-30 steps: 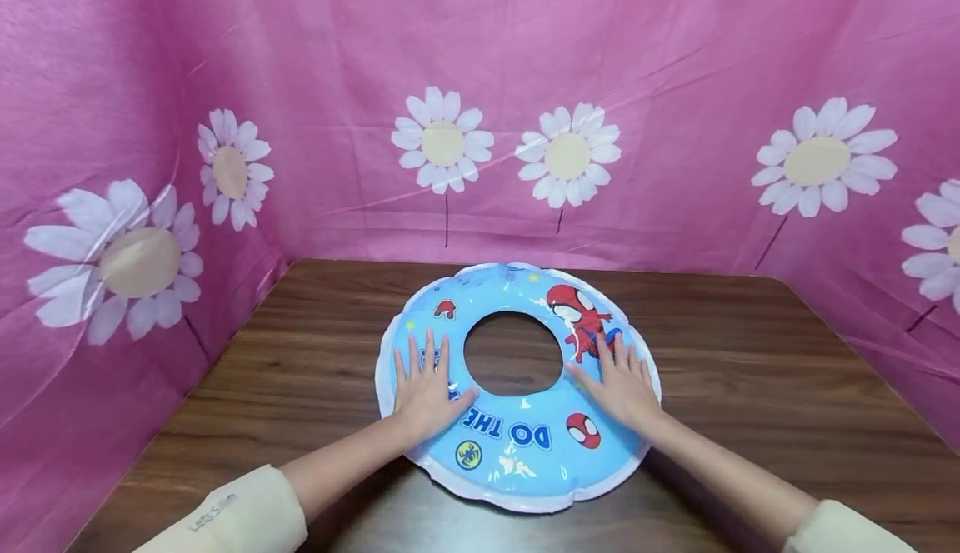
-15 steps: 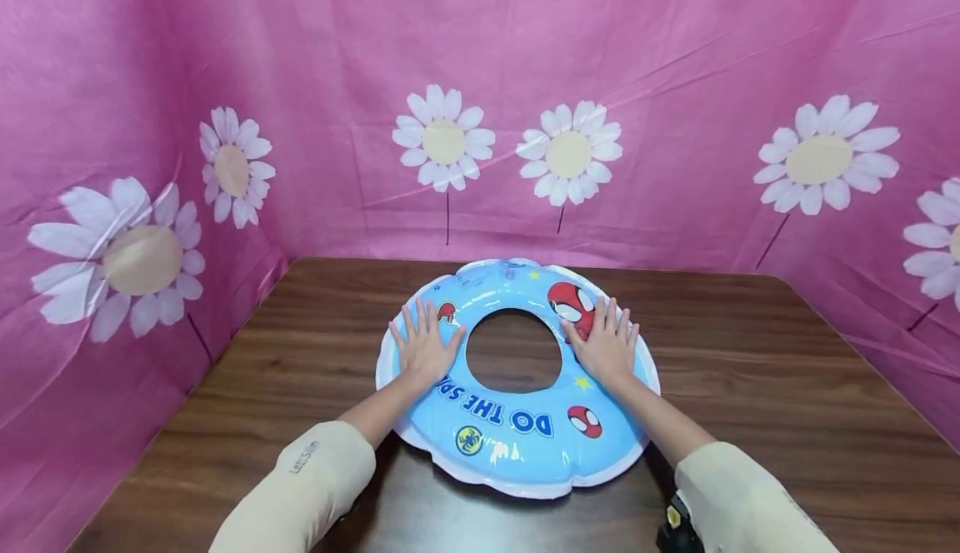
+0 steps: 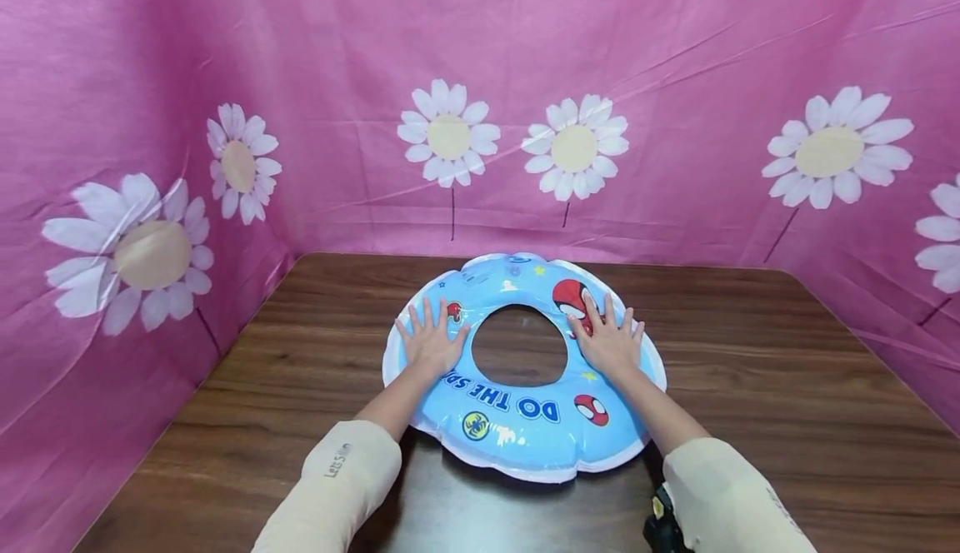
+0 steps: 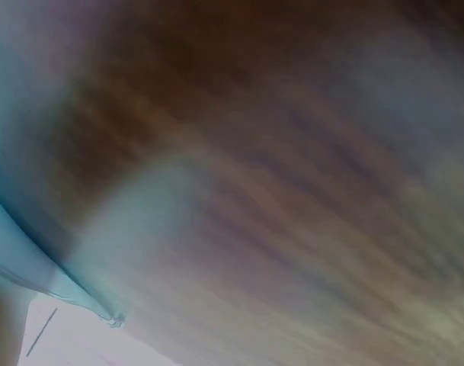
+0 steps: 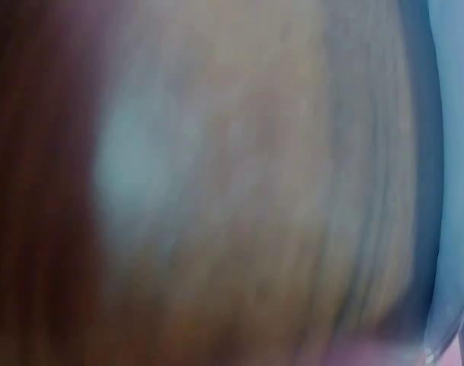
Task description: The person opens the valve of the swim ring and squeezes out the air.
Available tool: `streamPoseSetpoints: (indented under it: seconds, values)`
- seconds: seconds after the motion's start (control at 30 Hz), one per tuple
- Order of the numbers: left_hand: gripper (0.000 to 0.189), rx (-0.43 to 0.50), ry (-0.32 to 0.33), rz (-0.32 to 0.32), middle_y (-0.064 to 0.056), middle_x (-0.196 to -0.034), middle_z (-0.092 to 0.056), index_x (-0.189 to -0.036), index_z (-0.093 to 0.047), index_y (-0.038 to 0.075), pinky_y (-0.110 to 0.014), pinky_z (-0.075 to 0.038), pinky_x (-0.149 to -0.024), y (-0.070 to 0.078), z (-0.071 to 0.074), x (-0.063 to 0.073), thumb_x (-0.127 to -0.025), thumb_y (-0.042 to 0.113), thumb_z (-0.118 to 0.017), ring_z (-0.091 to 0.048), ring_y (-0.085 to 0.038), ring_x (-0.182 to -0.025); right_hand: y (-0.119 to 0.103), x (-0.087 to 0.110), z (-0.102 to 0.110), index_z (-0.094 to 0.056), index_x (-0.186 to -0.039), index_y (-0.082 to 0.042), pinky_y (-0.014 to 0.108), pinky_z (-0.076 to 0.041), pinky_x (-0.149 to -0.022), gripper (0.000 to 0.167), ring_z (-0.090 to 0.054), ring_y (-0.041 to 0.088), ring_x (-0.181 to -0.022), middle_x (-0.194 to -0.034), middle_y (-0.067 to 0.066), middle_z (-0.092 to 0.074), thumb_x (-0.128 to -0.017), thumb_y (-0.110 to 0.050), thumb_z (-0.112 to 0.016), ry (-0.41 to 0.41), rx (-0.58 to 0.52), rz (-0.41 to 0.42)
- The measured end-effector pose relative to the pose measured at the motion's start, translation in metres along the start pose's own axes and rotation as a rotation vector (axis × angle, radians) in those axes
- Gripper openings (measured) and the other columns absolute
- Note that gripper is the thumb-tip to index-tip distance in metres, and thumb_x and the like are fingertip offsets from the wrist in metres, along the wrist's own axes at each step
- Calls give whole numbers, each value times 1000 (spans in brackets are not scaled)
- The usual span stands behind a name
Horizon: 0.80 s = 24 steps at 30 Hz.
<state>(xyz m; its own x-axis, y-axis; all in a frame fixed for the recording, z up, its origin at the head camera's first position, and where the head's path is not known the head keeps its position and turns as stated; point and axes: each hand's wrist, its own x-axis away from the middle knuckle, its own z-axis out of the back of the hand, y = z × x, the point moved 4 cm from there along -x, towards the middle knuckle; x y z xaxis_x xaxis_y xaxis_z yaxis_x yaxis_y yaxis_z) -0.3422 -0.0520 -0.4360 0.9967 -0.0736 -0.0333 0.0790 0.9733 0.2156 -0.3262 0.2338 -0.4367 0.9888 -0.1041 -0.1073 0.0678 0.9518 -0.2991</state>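
Observation:
A blue inflatable swim ring (image 3: 517, 445) with a pale scalloped edge lies flat on the wooden table, printed with red masked cartoon figures and upside-down lettering. On its left side rests my left hand (image 3: 432, 345), palm down with fingers spread straight. My right hand (image 3: 613, 345) lies the same way on the right side, partly covering a red figure. Through the ring's round hole the table top shows. The left wrist view is mostly blur, with a strip of the ring (image 4: 26, 259) at lower left. In the right wrist view a slice of the ring (image 5: 454, 152) runs down the right edge.
The brown wood-grain table (image 3: 300, 370) reaches back to a pink curtain (image 3: 510, 37) with large white daisies, which also hangs on both sides. A black device (image 3: 663, 524) sits by the right cream sleeve (image 3: 720, 495).
Both hands moved away from me along the ring's sides, then stayed about there with palms flat. The ring stays in roughly the same place on the table. The view shifted slightly.

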Motion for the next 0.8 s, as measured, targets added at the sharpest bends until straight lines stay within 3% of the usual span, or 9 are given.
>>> streamPoseSetpoints:
  seconds: [0.8]
  values:
    - [71, 1, -69, 28, -17, -151, -5, -149, -14, 16, -60, 6, -101, 4, 4, 1, -93, 58, -24, 5, -40, -135, -2, -1, 5, -20, -147, -16, 63, 8, -98, 68, 5, 54, -129, -149, 24, -7, -92, -53, -33, -74, 12, -22]
